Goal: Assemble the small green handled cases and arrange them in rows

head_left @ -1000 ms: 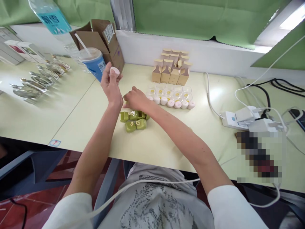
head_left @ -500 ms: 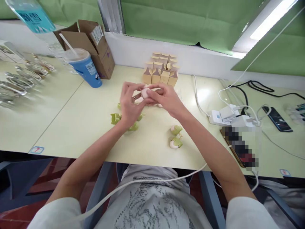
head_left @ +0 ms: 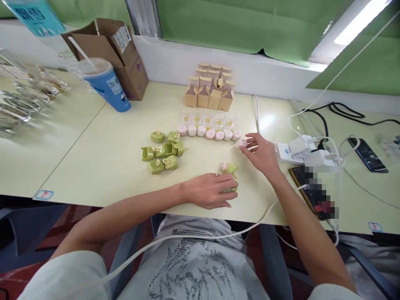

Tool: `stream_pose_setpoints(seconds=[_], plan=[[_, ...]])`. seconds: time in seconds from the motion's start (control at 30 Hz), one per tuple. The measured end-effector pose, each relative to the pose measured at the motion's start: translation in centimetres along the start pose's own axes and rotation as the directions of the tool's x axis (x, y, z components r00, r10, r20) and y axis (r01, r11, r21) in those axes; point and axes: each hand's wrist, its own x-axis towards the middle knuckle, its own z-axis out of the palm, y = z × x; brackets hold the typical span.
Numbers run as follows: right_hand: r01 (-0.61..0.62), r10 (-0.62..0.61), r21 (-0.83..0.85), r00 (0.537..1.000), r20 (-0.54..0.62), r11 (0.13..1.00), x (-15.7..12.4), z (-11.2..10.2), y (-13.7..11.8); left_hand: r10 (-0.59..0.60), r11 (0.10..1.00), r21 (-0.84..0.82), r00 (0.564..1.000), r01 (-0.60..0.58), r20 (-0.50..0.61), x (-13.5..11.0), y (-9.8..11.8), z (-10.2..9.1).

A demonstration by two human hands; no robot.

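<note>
— Green-and-pink pieces (head_left: 230,168), where?
— Below the row of pink caps (head_left: 208,132). The left hand (head_left: 208,192) lies flat and open, fingers against one, probably steadying it.
— Right hand (head_left: 262,153)?
— At the row's right end, fingertips pinching a pink cap (head_left: 243,142), seemingly to line it up.

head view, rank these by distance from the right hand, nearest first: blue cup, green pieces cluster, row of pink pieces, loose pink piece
1. loose pink piece, at the fingertips of the right hand
2. row of pink pieces, just to its left
3. green pieces cluster, farther left, mid-table
4. blue cup, far left, toward the back
</note>
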Motion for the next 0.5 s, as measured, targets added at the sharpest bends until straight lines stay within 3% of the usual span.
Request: stream_pose_setpoints(seconds=[0.1, 0.27, 0.43, 0.5], plan=[[0.020, -0.021, 0.012, 1.000, 0.014, 1.000, 0.5, 0.9, -0.2, -0.012, 0.998, 0.061, 0.998, 0.009, 0.058, -0.3, -0.1, 0.1], [0.052, -0.052, 0.013, 0.999, 0.003, 0.999, 0.8, 1.6, 0.1, -0.040, 0.993, 0.116, 0.998, 0.033, 0.057, -0.6, -0.6, 0.1], [0.029, -0.029, 0.009, 1.000, 0.003, 1.000, 0.7, 1.3, 0.9, -0.101, 0.990, 0.115, 0.980, 0.082, 0.172, -0.8, -0.5, 0.5], [0.032, -0.032, -0.017, 0.998, -0.049, 0.999, 0.7, 0.7, 1.0, -0.101, 0.992, 0.088, 0.985, 0.089, 0.141, -0.8, -0.6, 0.5]])
